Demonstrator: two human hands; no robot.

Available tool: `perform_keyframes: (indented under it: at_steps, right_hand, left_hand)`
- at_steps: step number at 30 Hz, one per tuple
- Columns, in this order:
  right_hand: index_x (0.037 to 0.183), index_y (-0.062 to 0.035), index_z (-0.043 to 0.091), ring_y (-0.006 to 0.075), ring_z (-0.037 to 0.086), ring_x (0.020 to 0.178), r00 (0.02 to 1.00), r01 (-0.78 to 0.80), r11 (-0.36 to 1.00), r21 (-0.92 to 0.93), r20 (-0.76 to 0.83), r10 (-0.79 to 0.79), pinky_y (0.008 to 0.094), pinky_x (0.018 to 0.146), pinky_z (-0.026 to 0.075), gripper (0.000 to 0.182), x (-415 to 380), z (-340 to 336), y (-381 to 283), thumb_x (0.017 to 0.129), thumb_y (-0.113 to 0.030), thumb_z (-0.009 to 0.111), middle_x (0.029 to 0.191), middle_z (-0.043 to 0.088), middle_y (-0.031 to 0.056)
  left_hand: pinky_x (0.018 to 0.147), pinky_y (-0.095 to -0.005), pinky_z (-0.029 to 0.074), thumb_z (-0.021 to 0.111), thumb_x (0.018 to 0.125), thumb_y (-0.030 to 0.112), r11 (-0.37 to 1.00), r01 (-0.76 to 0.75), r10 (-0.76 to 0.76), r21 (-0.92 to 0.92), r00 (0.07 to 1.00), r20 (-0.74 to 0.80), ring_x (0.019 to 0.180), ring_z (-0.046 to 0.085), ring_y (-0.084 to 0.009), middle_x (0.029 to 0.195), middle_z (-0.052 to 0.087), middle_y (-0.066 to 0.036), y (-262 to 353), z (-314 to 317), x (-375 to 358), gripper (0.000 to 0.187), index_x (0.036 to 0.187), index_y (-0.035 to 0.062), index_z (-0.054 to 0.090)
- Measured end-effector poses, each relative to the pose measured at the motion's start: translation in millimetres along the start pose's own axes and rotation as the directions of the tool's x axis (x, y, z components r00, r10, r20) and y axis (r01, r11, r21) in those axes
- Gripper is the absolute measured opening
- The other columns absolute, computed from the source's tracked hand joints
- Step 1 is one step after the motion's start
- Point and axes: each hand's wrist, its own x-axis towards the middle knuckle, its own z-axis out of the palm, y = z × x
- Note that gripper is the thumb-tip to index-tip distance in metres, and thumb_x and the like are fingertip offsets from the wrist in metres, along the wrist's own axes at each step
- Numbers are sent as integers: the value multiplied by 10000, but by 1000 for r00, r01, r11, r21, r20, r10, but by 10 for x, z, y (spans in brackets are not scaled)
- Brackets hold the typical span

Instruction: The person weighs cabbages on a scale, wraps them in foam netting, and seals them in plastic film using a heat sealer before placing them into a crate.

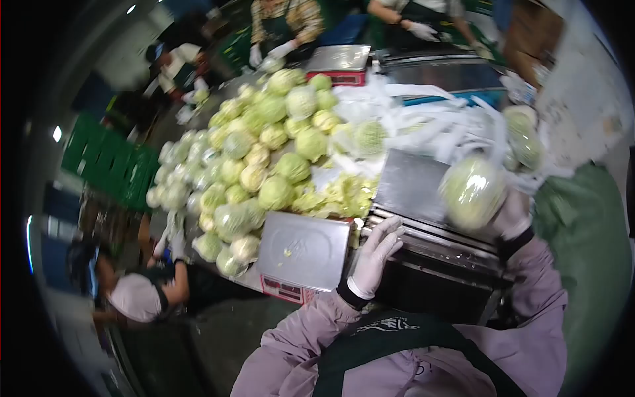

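My right hand (512, 215), in a white glove, is closed on the right side of a shiny, film-wrapped cabbage (472, 193). That cabbage is held above the right part of a flat metal plate on the wrapping machine (413, 185). My left hand (378, 258), gloved too, is empty with its fingers apart, over the machine's front left edge. Just left of it sits a scale (304, 251) with a bare metal top and a red front. Loose yellow-green leaves (340, 195) lie behind the scale.
A big pile of cabbages (258, 149) covers the left and middle. White netting (440, 126) spreads behind the machine. Another scale (338, 59) stands at the back. Co-workers stand at the left and far side. A green sack (585, 264) is at right; green crates (109, 159) stand left.
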Motion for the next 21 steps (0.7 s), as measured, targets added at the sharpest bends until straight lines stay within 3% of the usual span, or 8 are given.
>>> perform_keyframes:
  at_steps: [3,8,11,13,15,17,19,21]
  right_hand:
    - [1332,-54,439,290,559,1142,999,15,996,-93,54,-10,453,983,455,572,902,-296,-555,952,-480,392,1271,551,146]
    - [1294,-114,494,285,598,1069,742,-385,799,-462,-670,-30,445,890,482,673,1629,-499,-809,832,-602,541,1212,591,104]
    - [1201,-43,570,241,641,906,755,-128,924,-360,-640,-145,413,725,521,590,2513,-1796,-618,850,-517,589,1026,660,107]
    - [1161,-7,574,234,642,885,688,-252,806,-535,-685,-240,356,762,505,521,2653,-1524,-582,856,-428,615,1011,657,117]
    - [1180,12,558,254,627,944,843,-79,169,-982,-156,-514,334,837,480,490,2831,-1323,-522,859,-353,621,1069,638,158]
    - [1214,12,540,279,599,1028,807,-51,-544,-837,287,-517,340,892,456,482,2989,-878,-205,857,-301,618,1116,616,194]
    - [1262,-6,516,321,575,1077,850,242,-114,-964,267,-454,357,925,438,506,3003,-266,170,853,-288,614,1144,609,212]
    - [1226,19,542,269,578,1077,954,233,-50,-971,238,-181,388,924,426,480,2918,395,522,859,-279,627,1185,594,196]
  left_hand:
    - [1018,-339,382,473,975,198,999,32,-24,39,981,-192,1203,493,-196,1320,490,-117,178,-348,-172,381,1313,24,458]
    - [931,-316,435,535,935,180,994,55,11,90,797,-604,1046,575,-142,1178,586,-45,218,-1167,-661,291,1201,67,566]
    - [898,-285,447,512,945,153,989,38,70,144,736,-674,1027,574,-132,1187,583,-44,303,-1566,-893,275,1202,67,562]
    - [884,-273,450,498,951,142,979,39,107,198,733,-672,1032,573,-133,1192,581,-42,437,-1731,-937,275,1210,69,555]
    - [885,-273,449,495,952,135,977,43,110,209,739,-665,1037,572,-139,1195,579,-46,548,-1839,-821,278,1216,66,549]
    - [912,-303,434,488,957,178,969,90,84,230,753,-653,1031,575,-151,1196,575,-53,651,-1939,-602,286,1216,72,544]
    - [945,-310,425,493,958,174,984,47,61,174,822,-566,1058,572,-161,1193,575,-57,686,-1936,-284,285,1215,62,543]
    - [941,-305,430,507,956,187,964,73,45,257,904,-425,1061,572,-158,1189,576,-56,673,-2004,24,292,1212,54,544]
